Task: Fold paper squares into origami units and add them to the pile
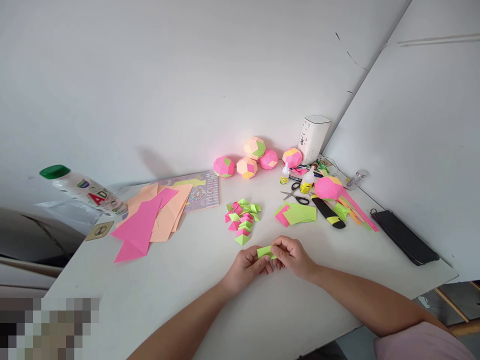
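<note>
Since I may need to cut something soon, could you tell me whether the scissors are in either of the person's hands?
No, the scissors lie on the table beside the glue bottles.

"AD", apparently, in red on the white bottle (92, 192).
</note>
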Tool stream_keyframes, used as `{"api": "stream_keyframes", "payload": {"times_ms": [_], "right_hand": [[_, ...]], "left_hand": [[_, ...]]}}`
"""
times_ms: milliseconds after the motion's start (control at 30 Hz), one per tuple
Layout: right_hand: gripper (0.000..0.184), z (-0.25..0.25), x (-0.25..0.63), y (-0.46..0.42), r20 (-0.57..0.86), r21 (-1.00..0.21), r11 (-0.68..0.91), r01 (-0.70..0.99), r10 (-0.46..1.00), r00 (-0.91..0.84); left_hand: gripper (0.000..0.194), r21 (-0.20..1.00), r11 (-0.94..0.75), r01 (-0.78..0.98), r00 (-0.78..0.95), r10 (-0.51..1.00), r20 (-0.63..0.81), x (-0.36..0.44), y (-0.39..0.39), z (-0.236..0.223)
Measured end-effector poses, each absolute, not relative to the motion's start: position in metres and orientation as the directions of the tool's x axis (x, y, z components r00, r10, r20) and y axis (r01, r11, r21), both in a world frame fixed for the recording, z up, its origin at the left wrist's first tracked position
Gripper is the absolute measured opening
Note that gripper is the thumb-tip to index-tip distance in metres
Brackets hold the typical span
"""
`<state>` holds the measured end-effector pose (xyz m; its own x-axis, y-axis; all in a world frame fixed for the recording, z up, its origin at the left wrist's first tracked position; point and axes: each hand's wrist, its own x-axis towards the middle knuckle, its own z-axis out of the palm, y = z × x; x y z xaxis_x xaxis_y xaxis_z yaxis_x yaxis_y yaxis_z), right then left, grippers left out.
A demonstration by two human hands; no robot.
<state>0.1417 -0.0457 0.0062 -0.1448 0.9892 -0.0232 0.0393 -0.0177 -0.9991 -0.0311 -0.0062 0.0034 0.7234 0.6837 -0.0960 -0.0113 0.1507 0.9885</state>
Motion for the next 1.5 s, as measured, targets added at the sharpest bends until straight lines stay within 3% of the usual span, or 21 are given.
{"api": "stream_keyframes", "payload": {"times_ms": [800, 1500], "right_hand": [[0.020, 0.0117, 0.1389, -0.0430, -0.016, -1.000, -0.021, -0.014, 0.965, -0.262], [0.026, 0.0086, 0.1410, -0.0448, -0.072, -0.997, -0.065, 0.038, 0.975, -0.209]], "left_hand": [[0.029, 0.977, 0.212, -0.026, 0.699, 0.703, -0.134, -0.0302, -0.0025, 0.0066], [0.032, 0.979, 0.204, -0.002, 0.672, 0.726, -0.150, -0.0308, -0.0032, 0.0045]]}}
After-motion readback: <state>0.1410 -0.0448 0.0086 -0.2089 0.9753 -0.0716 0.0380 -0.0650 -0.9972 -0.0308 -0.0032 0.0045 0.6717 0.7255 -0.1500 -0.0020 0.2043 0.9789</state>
